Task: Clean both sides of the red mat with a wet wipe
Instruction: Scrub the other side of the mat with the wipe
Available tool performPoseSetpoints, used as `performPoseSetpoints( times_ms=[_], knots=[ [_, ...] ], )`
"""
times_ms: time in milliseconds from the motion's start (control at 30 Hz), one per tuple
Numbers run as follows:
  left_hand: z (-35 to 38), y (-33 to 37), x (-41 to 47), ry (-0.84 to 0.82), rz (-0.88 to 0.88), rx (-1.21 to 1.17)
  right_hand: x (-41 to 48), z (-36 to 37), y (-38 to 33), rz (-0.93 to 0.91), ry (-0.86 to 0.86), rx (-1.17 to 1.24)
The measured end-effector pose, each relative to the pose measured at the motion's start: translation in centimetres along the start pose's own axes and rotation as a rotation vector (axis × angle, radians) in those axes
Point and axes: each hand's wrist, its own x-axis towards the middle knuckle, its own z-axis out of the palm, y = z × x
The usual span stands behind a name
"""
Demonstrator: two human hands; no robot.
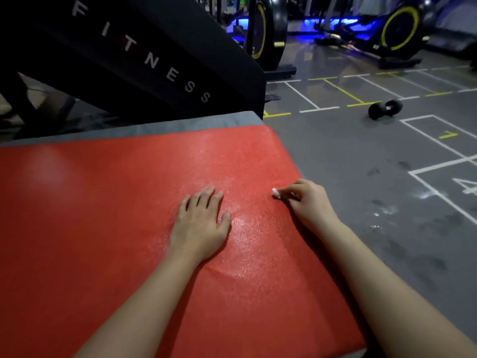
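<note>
The red mat (pixel 116 215) lies flat across the lower left of the view, on top of a grey mat (pixel 154 126) whose far edge shows behind it. A wet sheen runs over the red surface between my hands. My left hand (pixel 200 223) rests palm down on the mat with its fingers straight. My right hand (pixel 307 200) sits at the mat's right edge, fingers curled round a small white wet wipe (pixel 275 193), of which only a bit pokes out toward the left.
A black machine panel (pixel 144 60) lettered FITNESS rises behind the mat. On the grey floor (pixel 348 151) with white and yellow lines lies a black dumbbell (pixel 385 109). Exercise bikes (pixel 268 32) stand at the back.
</note>
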Motion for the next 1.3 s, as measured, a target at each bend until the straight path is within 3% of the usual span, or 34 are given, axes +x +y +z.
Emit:
performPoseSetpoints(
  times_ms=[233, 400, 500, 567, 767, 967, 1033, 1167, 1300],
  knots=[
    [0.2, -0.1, 0.1, 0.006, -0.018, 0.010, -0.7, 0.6, -0.7, 0.073, 0.026, 0.042],
    [0.2, -0.3, 0.4, 0.009, -0.015, 0.015, -1.2, -2.4, -0.5, 0.105, -0.249, -0.108],
    [0.3, -0.3, 0.5, 0.019, -0.009, 0.023, -0.6, -1.8, -1.1, 0.077, -0.075, -0.081],
    [0.3, -0.4, 0.3, 0.012, -0.014, 0.015, -1.0, -1.1, -1.9, 0.072, -0.046, -0.066],
    [0.0, -0.1, 0.2, 0.018, -0.014, -0.019, -5.5, -5.4, -1.3, 0.183, -0.435, -0.139],
    [0.2, -0.6, 0.1, 0.032, -0.009, -0.046, -8.2, -2.8, -3.0, 0.052, -0.040, -0.152],
    [0.3, -0.7, 0.1, 0.032, 0.004, -0.045, -9.9, -3.6, -2.9, 0.043, -0.031, -0.145],
    [0.6, -0.8, 0.0, 0.036, 0.008, -0.034, -15.3, -6.9, -3.2, 0.070, -0.222, -0.202],
    [0.5, -0.7, -0.2, 0.024, 0.011, -0.032, -16.4, -6.1, -2.6, 0.052, -0.017, -0.114]
  ],
)
